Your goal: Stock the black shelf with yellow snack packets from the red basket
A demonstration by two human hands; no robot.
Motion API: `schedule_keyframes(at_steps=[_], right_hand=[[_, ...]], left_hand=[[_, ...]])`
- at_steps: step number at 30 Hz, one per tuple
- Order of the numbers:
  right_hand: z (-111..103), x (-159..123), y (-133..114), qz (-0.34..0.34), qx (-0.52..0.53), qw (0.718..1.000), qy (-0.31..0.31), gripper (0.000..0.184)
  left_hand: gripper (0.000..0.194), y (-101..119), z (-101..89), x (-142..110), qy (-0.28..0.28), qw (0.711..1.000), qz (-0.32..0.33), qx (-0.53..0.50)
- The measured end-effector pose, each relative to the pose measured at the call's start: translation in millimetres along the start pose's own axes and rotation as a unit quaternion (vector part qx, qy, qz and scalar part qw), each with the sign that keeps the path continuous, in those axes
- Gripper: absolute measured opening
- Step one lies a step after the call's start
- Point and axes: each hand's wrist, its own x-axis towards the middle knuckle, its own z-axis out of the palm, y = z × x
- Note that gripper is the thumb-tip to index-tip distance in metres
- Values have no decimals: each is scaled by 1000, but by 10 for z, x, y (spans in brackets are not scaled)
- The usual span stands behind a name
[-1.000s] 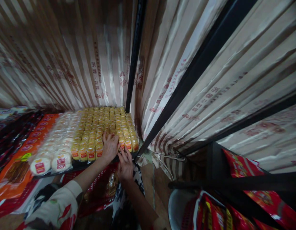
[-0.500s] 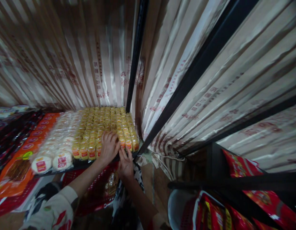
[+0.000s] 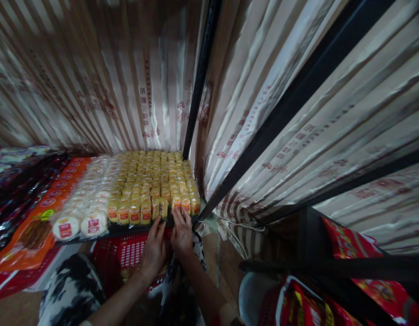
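Rows of small yellow wrapped snack cakes (image 3: 135, 181) with red labels fill the right end of a dark shelf (image 3: 123, 232). In the front row one cake pack (image 3: 160, 207) sits turned sideways, and a little farther back than its neighbours. Below that pack, my left hand (image 3: 153, 249) has its fingers stretched up to the shelf's front edge, apparently holding nothing. My right hand (image 3: 181, 235) is beside it, fingers extended with the tips against the front of the labelled packs on the right. Whether the left fingertips touch the turned pack is unclear.
White round wrapped cakes (image 3: 94, 224) and an orange snack bag (image 3: 33, 231) lie left of the yellow packs. A red basket (image 3: 128, 251) stands under the shelf. Black posts (image 3: 243, 167) rise before a pleated curtain (image 3: 162, 90). Red snack bags (image 3: 382, 290) are at right.
My left hand has come down off the tops of the yellow packs to the shelf edge, uncovering the sideways pack. My right hand stays at the front row. The view has shifted slightly.
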Motion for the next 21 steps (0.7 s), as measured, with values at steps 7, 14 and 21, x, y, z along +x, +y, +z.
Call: schedule_keyframes(at_steps=[7,14,21], right_hand=[[11,-2,0,9,15,1000,9,65],[-8,2,7,8,26,1000,-3,62],[13,-3,27,-9,13,1000,14,52]], left_hand=[[51,22,155,189,-25,998,-30,-47],[45,69,127,233,-34,997,-42,-48],[40,127,-70,391,4,998,-59,-23]])
